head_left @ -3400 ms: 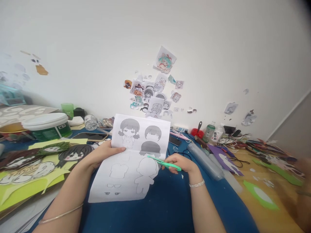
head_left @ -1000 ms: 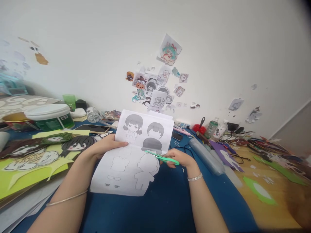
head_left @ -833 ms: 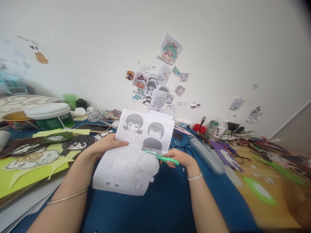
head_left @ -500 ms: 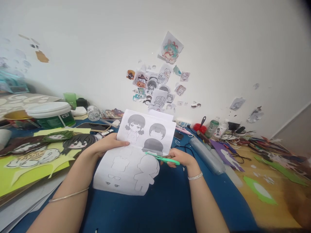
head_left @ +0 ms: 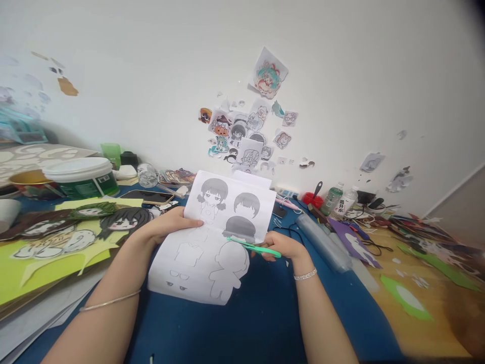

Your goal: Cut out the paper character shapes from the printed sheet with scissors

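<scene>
A white sheet of paper [head_left: 189, 278] printed with grey cartoon figures, hair shapes and a body outline is held above the blue table. My left hand [head_left: 177, 222] pinches its left edge, the thumb lying on the front of the sheet. Green scissors [head_left: 261, 248] are in my right hand [head_left: 280, 245] at the sheet's right side. Their blades point left across the paper, between the dark hair print and the round head outline. Part of the right edge is cut along the body outline. Most of my right fingers are hidden behind the scissors and paper.
On the left lie paper cutouts [head_left: 123, 222] on yellow-green sheets, with a white-lidded tub [head_left: 79, 177] and a phone [head_left: 147, 197] behind. To the right are a clear plastic roll [head_left: 324, 242], bottles [head_left: 346, 201], a purple sheet [head_left: 354, 242] and coloured scraps [head_left: 407, 298]. Drawings [head_left: 250, 151] hang on the wall.
The view has shifted very slightly. The paper's lower left part has moved a little to the right; the scissors stay at nearly the same place on the sheet.
</scene>
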{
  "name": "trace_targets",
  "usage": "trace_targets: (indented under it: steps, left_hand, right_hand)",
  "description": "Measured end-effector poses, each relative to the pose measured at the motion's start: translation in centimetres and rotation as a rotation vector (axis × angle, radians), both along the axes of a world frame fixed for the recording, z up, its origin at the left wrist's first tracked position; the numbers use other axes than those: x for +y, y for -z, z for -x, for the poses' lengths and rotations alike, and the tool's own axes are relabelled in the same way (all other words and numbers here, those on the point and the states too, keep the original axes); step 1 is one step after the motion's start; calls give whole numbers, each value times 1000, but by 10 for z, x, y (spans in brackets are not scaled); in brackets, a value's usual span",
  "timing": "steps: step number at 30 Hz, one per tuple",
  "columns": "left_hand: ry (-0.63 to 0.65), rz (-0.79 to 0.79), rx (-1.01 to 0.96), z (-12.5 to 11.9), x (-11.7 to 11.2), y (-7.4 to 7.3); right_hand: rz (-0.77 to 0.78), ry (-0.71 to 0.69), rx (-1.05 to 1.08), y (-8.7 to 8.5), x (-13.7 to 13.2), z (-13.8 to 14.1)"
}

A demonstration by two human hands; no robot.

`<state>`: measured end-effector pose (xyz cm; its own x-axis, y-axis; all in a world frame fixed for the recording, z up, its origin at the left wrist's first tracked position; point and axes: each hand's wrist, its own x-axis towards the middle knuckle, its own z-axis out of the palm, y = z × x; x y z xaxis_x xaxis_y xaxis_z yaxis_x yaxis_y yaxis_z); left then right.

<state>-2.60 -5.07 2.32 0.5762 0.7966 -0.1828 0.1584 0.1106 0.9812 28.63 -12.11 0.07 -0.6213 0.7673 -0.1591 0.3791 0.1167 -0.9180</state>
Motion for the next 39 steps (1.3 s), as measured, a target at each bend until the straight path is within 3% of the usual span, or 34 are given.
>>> trace_targets:
  steps: [7, 30, 39]
  left_hand:
    - [15, -11, 34, -4, -2, -2]
    - [28, 6, 51, -5, -2, -3]
    - [-11, 29, 41, -5, 0, -3]
  right_hand:
    - [24, -60, 35, 3, 4, -1]
    - [15, -72, -1, 8, 5, -2]
    - [22, -48, 8, 1, 1, 1]
